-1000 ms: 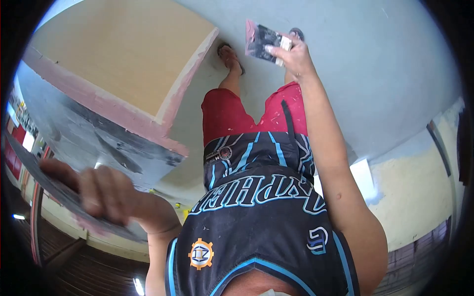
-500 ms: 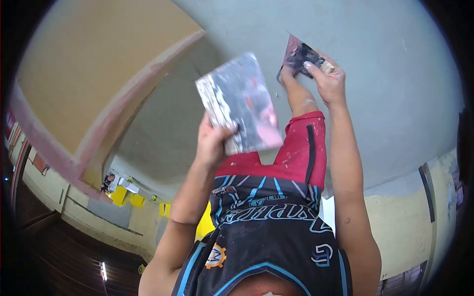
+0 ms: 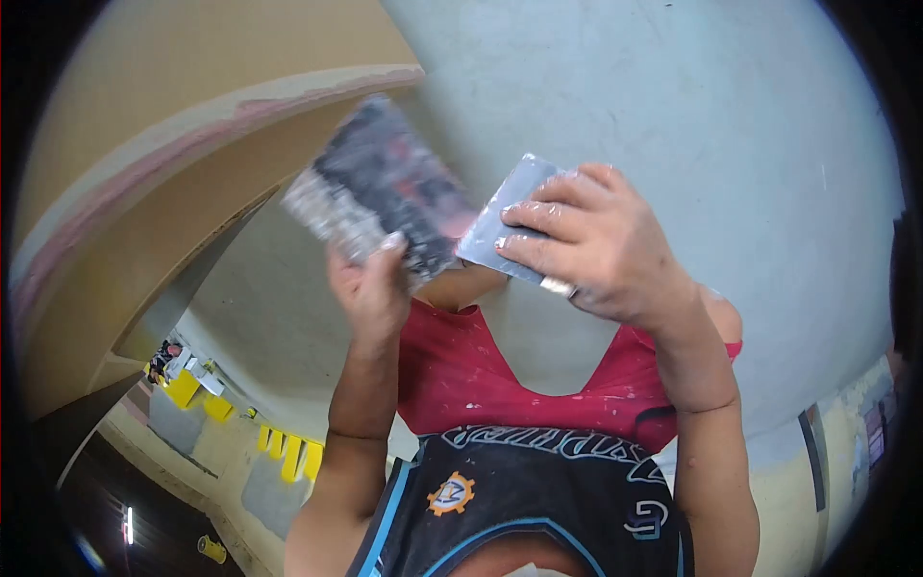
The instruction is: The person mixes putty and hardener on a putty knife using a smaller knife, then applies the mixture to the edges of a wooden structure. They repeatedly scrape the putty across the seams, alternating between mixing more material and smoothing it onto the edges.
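My left hand (image 3: 370,293) grips a flat rectangular plate (image 3: 385,173) by its near edge, thumb on top. Dark and shiny, the plate carries smears of whitish and pink paste and is blurred by motion. My right hand (image 3: 615,245) is closed on a thin, flat metal scraper (image 3: 514,207), fingers laid over its face. The scraper's lower left corner meets the plate's right edge in this view. White flecks of paste dot my right fingertips.
A beige wall section (image 3: 221,58) with a pink-and-white patched edge (image 3: 240,111) curves at upper left. Behind my arms stretches a grey surface (image 3: 625,87). Several yellow pieces (image 3: 180,388) and white items stand at lower left. My red shorts (image 3: 538,413) show paint spots.
The scraper has come in from the upper right to the plate, its flat face now turned up. The plate has shifted left and tilted. My legs have moved apart and the view has turned.
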A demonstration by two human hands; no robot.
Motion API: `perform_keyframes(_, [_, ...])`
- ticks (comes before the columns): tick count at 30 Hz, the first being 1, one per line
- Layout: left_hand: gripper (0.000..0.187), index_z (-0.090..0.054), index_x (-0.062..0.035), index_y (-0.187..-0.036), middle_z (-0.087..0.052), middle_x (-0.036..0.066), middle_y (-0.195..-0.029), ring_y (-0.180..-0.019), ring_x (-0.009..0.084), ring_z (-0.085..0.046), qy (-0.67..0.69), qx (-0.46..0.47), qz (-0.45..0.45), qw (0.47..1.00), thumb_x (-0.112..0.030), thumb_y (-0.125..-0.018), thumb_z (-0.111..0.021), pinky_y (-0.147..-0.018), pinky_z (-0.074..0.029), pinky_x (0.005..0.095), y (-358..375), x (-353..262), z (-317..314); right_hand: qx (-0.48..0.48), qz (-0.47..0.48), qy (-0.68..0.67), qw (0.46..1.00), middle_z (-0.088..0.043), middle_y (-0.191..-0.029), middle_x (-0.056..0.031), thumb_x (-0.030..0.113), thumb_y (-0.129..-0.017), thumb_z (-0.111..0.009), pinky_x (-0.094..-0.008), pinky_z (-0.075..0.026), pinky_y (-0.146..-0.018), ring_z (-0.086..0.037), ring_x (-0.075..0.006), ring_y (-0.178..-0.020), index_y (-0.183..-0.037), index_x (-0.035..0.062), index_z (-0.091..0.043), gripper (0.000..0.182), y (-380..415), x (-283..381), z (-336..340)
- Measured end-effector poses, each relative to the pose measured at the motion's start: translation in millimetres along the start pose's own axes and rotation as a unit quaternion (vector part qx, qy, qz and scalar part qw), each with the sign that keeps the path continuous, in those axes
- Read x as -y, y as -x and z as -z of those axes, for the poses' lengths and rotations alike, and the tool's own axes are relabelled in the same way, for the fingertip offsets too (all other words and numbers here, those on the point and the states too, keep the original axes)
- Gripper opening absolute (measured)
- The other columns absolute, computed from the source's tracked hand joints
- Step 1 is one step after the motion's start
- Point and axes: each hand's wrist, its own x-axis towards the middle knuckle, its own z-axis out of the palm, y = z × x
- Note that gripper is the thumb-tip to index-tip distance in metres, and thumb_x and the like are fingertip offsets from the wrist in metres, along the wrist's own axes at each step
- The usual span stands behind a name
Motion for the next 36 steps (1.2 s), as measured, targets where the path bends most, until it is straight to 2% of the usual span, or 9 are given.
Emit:
perform_keyframes(3, [0.058, -0.038, -0.001, -0.128, -0.05, 0.013, -0.119, -0.103, 0.0253, -0.054, 0.048, -0.137, -0.051, 0.988, 0.0, -0.071, -0.05, -0.09, -0.046, 0.0387, -10, 20, 48, -0.044, -0.026, -0.238, 0.97, -0.066, -0.094, -0.0058, -0.006, -0.065, -0.061, -0.0327, -0.046, -0.082, -0.061, -0.0207, -0.087, -0.098, 0.0071, -0.067, 0.036, -8, -65, -56])
perform_keyframes(5, [0.059, -0.039, -0.0011, -0.129, -0.048, 0.015, -0.122, -0.106, 0.0276, -0.053, 0.171, -0.166, -0.087, 0.967, -0.006, -0.071, -0.051, -0.09, -0.046, 0.0393, -4, 33, 71, -0.187, -0.228, -0.407, 0.865, -0.067, -0.094, -0.0045, -0.007, -0.075, -0.059, -0.0277, -0.047, -0.08, -0.06, -0.0121, -0.085, -0.103, 0.003, -0.065, 0.031, -17, -93, -110])
perform_keyframes(8, [0.057, -0.04, -0.0008, -0.128, -0.047, 0.017, -0.122, -0.107, 0.027, -0.052, 0.18, -0.181, -0.122, 0.959, -0.01, -0.073, -0.051, -0.089, -0.046, 0.0388, 11, 73, 130, -0.282, -0.307, -0.384, 0.824, -0.066, -0.089, -0.0033, 0.003, -0.079, -0.06, -0.0229, -0.047, -0.075, -0.057, -0.0067, -0.08, -0.106, -0.0013, -0.063, 0.028, -27, -144, -191])
perform_keyframes(13, [0.051, -0.041, 0.0013, -0.125, -0.05, 0.018, -0.112, -0.094, 0.0253, -0.05, 0.141, -0.144, -0.211, 0.957, -0.009, -0.076, -0.051, -0.076, -0.05, 0.0354, 99, 29, 96, -0.357, -0.323, -0.36, 0.799, -0.068, -0.085, -0.0071, 0.008, -0.078, -0.059, -0.022, -0.046, -0.072, -0.059, -0.0073, -0.076, -0.107, -0.001, -0.062, 0.031, -18, -130, -161])
perform_keyframes(16, [0.041, -0.041, 0.0042, -0.118, -0.049, 0.017, -0.098, -0.081, 0.0232, -0.046, 0.314, -0.047, -0.161, 0.935, -0.008, -0.08, -0.049, -0.059, -0.05, 0.0265, 19, 97, 156, -0.354, -0.323, -0.28, 0.832, -0.068, -0.085, -0.0125, 0.007, -0.077, -0.057, -0.0232, -0.047, -0.071, -0.061, -0.0091, -0.077, -0.106, 0.0, -0.062, 0.03, -62, -173, -276])
perform_keyframes(18, [0.033, -0.042, 0.0068, -0.111, -0.046, 0.015, -0.088, -0.074, 0.0212, -0.043, 0.409, -0.041, -0.138, 0.901, -0.007, -0.082, -0.048, -0.048, -0.047, 0.02, 21, 98, 158, -0.412, -0.28, -0.247, 0.831, -0.064, -0.082, -0.0185, 0.007, -0.075, -0.055, -0.0382, -0.048, -0.066, -0.06, -0.0335, -0.072, -0.105, 0.0049, -0.063, 0.031, -70, -175, -288])
perform_keyframes(26, [0.026, -0.04, 0.0079, -0.102, -0.042, 0.013, -0.083, -0.069, 0.0163, -0.041, 0.393, -0.045, -0.143, 0.907, -0.01, -0.084, -0.047, -0.042, -0.043, 0.0216, 17, 92, 145, -0.407, -0.179, -0.084, 0.892, -0.065, -0.091, -0.0153, 0.007, -0.075, -0.056, -0.0343, -0.05, -0.069, -0.062, -0.0318, -0.074, -0.106, 0.0094, -0.064, 0.032, -88, -153, -305])
perform_keyframes(28, [0.032, -0.038, 0.0078, -0.11, -0.043, 0.014, -0.085, -0.066, 0.0162, -0.041, 0.399, -0.014, -0.133, 0.907, -0.011, -0.085, -0.046, -0.041, -0.043, 0.0216, 22, 99, 164, -0.255, -0.285, -0.187, 0.905, -0.066, -0.087, -0.0143, 0.007, -0.075, -0.056, -0.0329, -0.05, -0.066, -0.064, -0.0283, -0.071, -0.101, 0.0084, -0.067, 0.029, -70, -149, -272])
perform_keyframes(36, [0.068, -0.004, -0.0079, -0.144, -0.045, 0.015, -0.085, -0.063, 0.0165, -0.044, 0.471, -0.066, -0.113, 0.872, -0.01, -0.087, -0.042, -0.036, -0.043, 0.0194, 39, 64, 103, -0.158, -0.43, -0.316, 0.831, -0.06, -0.063, -0.0051, 0.007, -0.067, -0.053, -0.0269, -0.044, -0.054, -0.051, -0.0127, -0.054, -0.095, 0.0008, -0.067, 0.032, -89, -213, -233])
